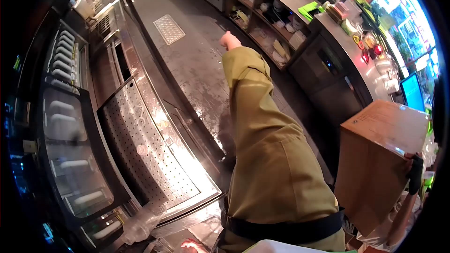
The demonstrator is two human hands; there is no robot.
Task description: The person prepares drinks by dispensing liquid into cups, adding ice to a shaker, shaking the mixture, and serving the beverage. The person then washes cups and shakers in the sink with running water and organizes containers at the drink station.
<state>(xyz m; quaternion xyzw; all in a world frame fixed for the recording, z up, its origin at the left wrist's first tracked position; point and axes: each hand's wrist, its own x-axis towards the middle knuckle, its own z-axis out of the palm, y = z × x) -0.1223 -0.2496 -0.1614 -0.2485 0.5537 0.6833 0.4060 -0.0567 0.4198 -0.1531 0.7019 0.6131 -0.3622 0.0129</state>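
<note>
My right hand [229,41] is stretched far forward over the dark floor, at the end of an olive sleeve [267,126]. Its fingers look curled together, with no object visible in them. At the bottom edge, only part of my left hand [193,245] shows, blurred and cut off, so its grip is unclear. It is near clear plastic on the steel counter. Clear plastic cups [140,225] lie to its left, beside the perforated steel drain tray [140,145].
At the right, a co-worker's black-gloved hand [415,173] holds a large cardboard box [370,159]. Shelves [269,23] and a cluttered counter run along the upper right. A dispenser machine with white handles [63,56] lines the left. A metal floor grate [169,29] lies ahead.
</note>
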